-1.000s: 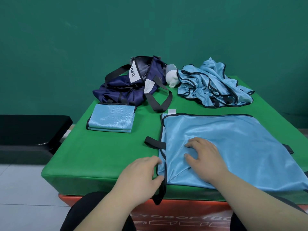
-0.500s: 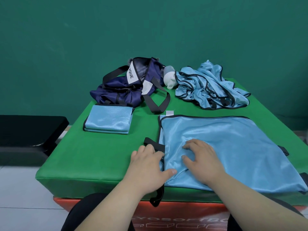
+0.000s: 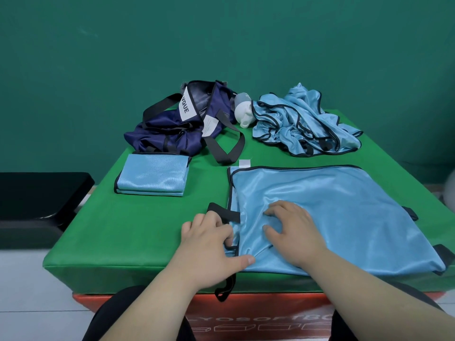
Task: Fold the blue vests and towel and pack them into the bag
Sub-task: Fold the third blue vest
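A light blue vest (image 3: 344, 212) with black trim lies flat on the right half of the green table (image 3: 152, 230). My right hand (image 3: 293, 230) presses flat on its near left part, fingers spread. My left hand (image 3: 209, 244) grips the vest's left edge by the black strap, fingers curled on it and the thumb lying over the near corner. A folded blue piece (image 3: 152, 178) lies at the left. The navy bag (image 3: 182, 124) sits open at the back. A crumpled heap of blue vests (image 3: 302, 124) lies back right.
A white and grey bottle (image 3: 242, 112) lies between the bag and the heap. A black bench (image 3: 37, 205) stands left of the table. A green wall rises close behind. The table's near edge drops to an orange base.
My left hand has moved forward along the vest's left edge and curled its fingers on it. The right hand has stayed pressed on the cloth.
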`<state>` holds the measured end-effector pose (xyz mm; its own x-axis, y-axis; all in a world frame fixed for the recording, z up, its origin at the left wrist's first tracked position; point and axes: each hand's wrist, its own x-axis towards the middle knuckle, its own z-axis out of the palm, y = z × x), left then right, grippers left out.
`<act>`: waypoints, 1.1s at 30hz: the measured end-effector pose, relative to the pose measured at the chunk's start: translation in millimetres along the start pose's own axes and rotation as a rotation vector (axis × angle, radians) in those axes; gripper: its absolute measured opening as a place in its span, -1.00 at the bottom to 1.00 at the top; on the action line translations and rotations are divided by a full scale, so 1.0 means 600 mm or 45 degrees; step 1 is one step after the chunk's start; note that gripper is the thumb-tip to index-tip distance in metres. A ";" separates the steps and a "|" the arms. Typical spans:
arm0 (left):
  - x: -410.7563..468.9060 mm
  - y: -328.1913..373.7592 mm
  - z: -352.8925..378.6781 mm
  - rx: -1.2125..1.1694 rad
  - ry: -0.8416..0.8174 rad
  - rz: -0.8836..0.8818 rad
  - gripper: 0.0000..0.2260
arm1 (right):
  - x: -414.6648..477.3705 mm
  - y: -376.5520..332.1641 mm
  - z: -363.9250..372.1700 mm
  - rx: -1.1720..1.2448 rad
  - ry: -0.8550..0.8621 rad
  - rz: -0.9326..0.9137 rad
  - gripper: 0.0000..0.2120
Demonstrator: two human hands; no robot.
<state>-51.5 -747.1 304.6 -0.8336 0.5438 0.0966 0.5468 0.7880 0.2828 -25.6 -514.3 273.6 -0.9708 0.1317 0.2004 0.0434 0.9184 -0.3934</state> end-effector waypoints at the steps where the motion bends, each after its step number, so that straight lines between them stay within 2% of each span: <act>1: -0.001 0.001 0.000 -0.003 -0.014 0.010 -0.47 | 0.000 0.000 0.000 0.001 0.005 -0.002 -0.59; 4: -0.002 0.005 0.004 -0.044 -0.044 0.065 -0.52 | 0.000 0.001 0.000 -0.003 0.012 -0.002 -0.65; 8: -0.001 0.005 0.006 -0.128 -0.069 0.082 -0.53 | 0.000 0.000 0.000 -0.005 0.009 -0.002 -0.60; 16: -0.011 -0.008 -0.005 -0.040 0.016 0.036 -0.49 | -0.001 0.000 0.000 -0.011 0.003 0.006 -0.55; 22: -0.016 0.007 0.003 -0.112 -0.080 0.099 -0.42 | 0.000 -0.001 0.001 -0.018 0.016 0.005 -0.58; 28: -0.020 0.004 -0.001 -0.213 -0.049 0.022 -0.49 | 0.000 0.000 0.001 -0.018 0.002 0.013 -0.56; 31: -0.025 0.004 -0.003 -0.176 -0.039 0.008 -0.56 | 0.000 0.000 0.000 -0.015 0.005 0.006 -0.55; 33: -0.027 0.007 -0.002 -0.085 -0.009 0.018 -0.53 | 0.001 0.001 0.001 -0.020 0.008 0.002 -0.55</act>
<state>-35.6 -752.8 305.7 -0.8252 0.5569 0.0946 0.5520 0.7593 0.3446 -26.1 -513.9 273.2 -0.9693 0.1353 0.2054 0.0486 0.9240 -0.3793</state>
